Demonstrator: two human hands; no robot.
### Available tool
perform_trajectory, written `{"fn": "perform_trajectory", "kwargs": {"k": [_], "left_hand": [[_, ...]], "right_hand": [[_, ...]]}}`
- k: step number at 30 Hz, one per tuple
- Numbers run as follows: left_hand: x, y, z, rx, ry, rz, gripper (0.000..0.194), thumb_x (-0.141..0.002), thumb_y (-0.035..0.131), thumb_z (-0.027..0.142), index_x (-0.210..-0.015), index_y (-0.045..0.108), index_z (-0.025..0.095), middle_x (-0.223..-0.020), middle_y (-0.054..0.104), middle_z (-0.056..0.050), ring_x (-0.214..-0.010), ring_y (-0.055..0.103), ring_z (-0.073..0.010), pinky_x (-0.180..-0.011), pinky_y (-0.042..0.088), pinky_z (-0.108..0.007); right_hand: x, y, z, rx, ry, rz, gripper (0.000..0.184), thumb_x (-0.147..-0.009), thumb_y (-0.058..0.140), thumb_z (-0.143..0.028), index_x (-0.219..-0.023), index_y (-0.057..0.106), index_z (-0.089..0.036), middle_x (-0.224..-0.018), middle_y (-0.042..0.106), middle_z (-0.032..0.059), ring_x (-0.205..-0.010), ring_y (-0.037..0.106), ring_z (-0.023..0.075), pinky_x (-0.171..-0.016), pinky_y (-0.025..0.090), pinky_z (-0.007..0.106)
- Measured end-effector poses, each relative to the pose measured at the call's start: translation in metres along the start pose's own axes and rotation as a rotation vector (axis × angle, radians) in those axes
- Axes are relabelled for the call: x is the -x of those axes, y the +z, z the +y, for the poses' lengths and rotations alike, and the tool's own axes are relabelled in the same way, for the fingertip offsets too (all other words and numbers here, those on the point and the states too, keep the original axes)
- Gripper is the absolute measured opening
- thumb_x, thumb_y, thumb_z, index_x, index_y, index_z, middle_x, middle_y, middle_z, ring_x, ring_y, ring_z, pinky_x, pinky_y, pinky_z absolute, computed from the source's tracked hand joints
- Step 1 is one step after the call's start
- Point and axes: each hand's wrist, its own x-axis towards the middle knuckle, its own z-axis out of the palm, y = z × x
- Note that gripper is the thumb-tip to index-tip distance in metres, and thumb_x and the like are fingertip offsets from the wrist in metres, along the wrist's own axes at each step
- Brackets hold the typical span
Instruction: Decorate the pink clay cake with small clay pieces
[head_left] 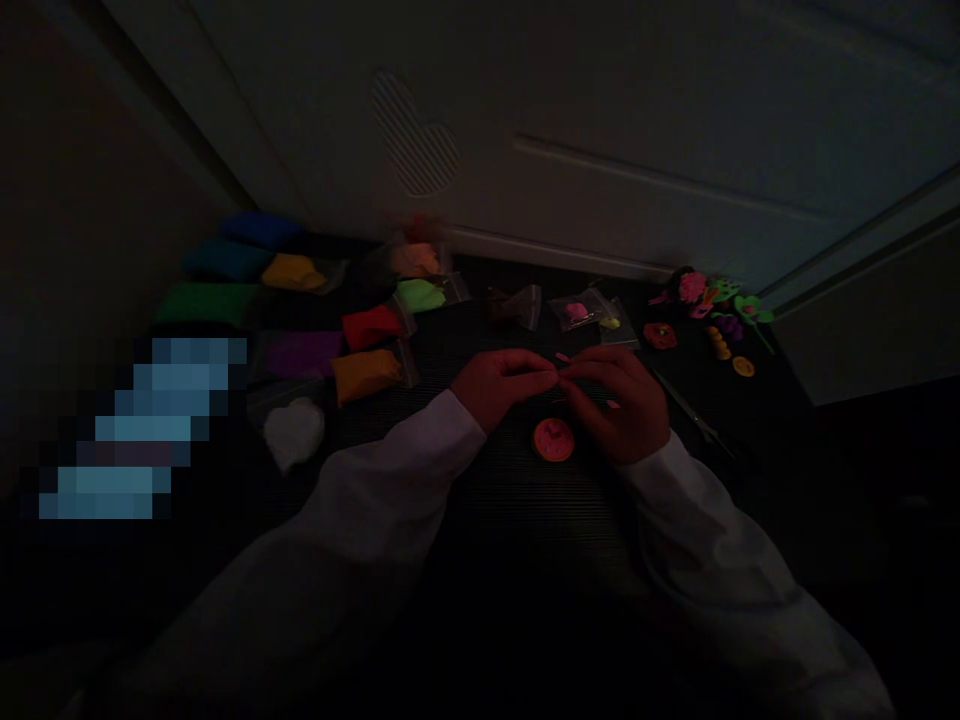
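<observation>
The fingertips of my left hand [506, 385] and my right hand [619, 400] meet in a pinch above the dark table. What they hold, if anything, is too small and dim to make out. A small pink piece [562, 357] shows just beyond the fingertips; whether it is held or lies on the table I cannot tell. Another small pink bit [613, 405] shows by the right fingers. Below the hands lies a round pink clay disc [553, 440] with an orange-yellow edge and a raised shape on top.
Bags of coloured clay lie to the left, among them white [295, 432], orange [366, 375], red [373, 325] and purple [304, 354]. Scissors [697, 417] lie right of my right hand. Small clay figures [694, 288] stand at the back right, before a white panel [480, 150].
</observation>
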Motion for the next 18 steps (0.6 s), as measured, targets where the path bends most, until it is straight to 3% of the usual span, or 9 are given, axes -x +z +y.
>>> {"fn": "perform_trajectory", "kwargs": {"k": [8,13,18], "left_hand": [[0.001,0.003,0.003,-0.052,0.035,0.027,0.011,-0.065,0.063,0.027,-0.068,0.063,0.016,-0.058,0.053,0.006,-0.053,0.041,-0.0055,-0.056,0.031,-0.021],[-0.001,0.001,0.003,-0.085,0.001,0.11,0.014,-0.065,0.062,0.03,-0.068,0.062,0.016,-0.054,0.05,0.006,-0.051,0.04,-0.0063,-0.053,0.029,-0.021],[-0.005,-0.001,-0.001,-0.005,-0.018,0.094,0.011,-0.064,0.062,0.027,-0.066,0.061,0.016,-0.057,0.053,0.004,-0.052,0.042,-0.0062,-0.053,0.031,-0.021]], "right_hand": [[-0.001,-0.001,-0.003,-0.078,0.064,-0.044,0.01,-0.073,0.059,-0.015,-0.082,0.061,-0.019,-0.087,0.061,0.0057,-0.085,0.058,0.0169,-0.076,0.047,0.035],[-0.001,-0.008,-0.006,-0.439,0.274,-0.043,0.006,-0.072,0.062,-0.017,-0.077,0.062,-0.022,-0.094,0.059,0.0032,-0.092,0.056,0.0165,-0.082,0.044,0.035],[-0.002,-0.008,0.004,-0.865,0.497,0.087,0.005,-0.073,0.062,-0.018,-0.073,0.063,-0.023,-0.082,0.063,-0.0018,-0.076,0.057,0.011,-0.074,0.044,0.029]]}}
